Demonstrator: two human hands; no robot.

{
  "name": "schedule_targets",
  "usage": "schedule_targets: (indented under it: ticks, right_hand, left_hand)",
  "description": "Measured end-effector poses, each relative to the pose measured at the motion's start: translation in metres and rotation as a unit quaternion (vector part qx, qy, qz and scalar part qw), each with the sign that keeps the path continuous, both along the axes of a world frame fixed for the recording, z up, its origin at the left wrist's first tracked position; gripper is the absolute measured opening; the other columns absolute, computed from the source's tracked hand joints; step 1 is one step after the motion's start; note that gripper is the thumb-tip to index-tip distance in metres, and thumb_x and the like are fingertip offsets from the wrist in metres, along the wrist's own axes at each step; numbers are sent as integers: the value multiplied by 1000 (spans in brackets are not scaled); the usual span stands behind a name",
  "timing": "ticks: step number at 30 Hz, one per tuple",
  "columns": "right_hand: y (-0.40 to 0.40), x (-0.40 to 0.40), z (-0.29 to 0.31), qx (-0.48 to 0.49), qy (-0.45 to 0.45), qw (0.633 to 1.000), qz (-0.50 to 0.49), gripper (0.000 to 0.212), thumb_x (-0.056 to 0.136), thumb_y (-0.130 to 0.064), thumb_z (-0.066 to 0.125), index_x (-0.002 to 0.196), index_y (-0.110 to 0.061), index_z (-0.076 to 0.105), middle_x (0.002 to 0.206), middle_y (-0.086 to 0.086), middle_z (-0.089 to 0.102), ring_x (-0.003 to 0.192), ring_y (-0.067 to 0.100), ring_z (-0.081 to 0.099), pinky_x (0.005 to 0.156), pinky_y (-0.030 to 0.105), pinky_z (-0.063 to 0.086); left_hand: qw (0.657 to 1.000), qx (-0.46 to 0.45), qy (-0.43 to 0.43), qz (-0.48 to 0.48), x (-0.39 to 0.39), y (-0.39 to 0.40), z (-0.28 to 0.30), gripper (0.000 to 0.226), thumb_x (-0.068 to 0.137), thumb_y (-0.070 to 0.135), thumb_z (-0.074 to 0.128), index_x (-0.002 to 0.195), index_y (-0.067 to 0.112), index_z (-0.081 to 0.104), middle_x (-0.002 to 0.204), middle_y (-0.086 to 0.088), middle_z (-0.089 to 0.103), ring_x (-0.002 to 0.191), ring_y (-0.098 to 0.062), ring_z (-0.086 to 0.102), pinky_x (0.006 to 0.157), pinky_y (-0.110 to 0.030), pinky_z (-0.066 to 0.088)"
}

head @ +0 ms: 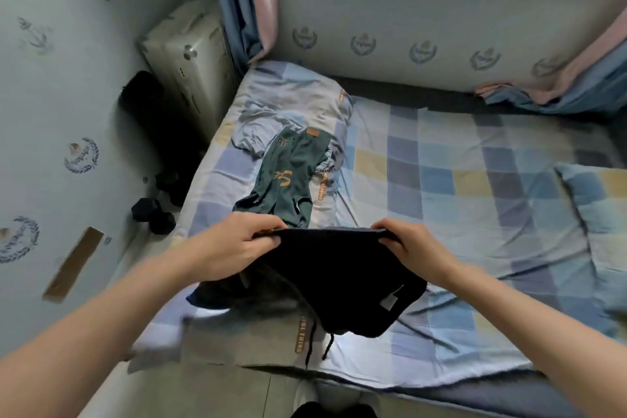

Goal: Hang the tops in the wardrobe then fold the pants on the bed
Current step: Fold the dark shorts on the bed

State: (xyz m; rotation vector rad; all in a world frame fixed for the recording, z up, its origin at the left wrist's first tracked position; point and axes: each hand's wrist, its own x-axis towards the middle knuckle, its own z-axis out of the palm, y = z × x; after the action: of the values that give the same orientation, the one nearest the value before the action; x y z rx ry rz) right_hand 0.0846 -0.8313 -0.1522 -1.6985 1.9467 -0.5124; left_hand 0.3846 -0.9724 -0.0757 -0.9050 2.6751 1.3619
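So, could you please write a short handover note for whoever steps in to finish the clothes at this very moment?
Left hand: pinches the left end of the upper edge of the black garment.
Right hand: pinches the right end of that edge; the grip keeps it stretched flat between the hands.
The black garment hangs down onto the near part of the bed, with drawstrings trailing below.
The green garment lies unfolded further back, partly over a light blue garment near the pillow.
Done: nothing on the bed looks folded yet. The wardrobe is out of view, so hanging cannot be checked.
Left: fold the black piece, then the others.
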Motion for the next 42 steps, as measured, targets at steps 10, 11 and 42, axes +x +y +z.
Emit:
schedule_targets:
  ticks: [10,11,42]
  right_hand:
    - [95,57,49,-161,43,986,3,39,99,-44,40,122,-15,52,115,-5,56,113,12,53,107,39,35]
    - [102,52,41,-66,102,992,13,50,97,-53,32,123,-17,53,116,-5,58,116,13,52,111,49,29]
    - [213,-169,80,-185,423,878,127,26,94,-34,57,74,-17,58,69,-3,51,63,18,55,90,45,49]
  left_hand:
    - [952,204,215,75,-81,20,110,26,96,7,53,86,13,76,86,-2,74,80,-12,70,65,-17,53]
    - [952,206,218,65,-83,19,115,25,95,9,53,87,13,76,87,-4,74,82,-14,70,66,-18,53]
    - [809,-459,-107,-351,-124,-9,8,60,82,77,44,78,26,75,132,26,51,114,-15,53,103,-34,41]
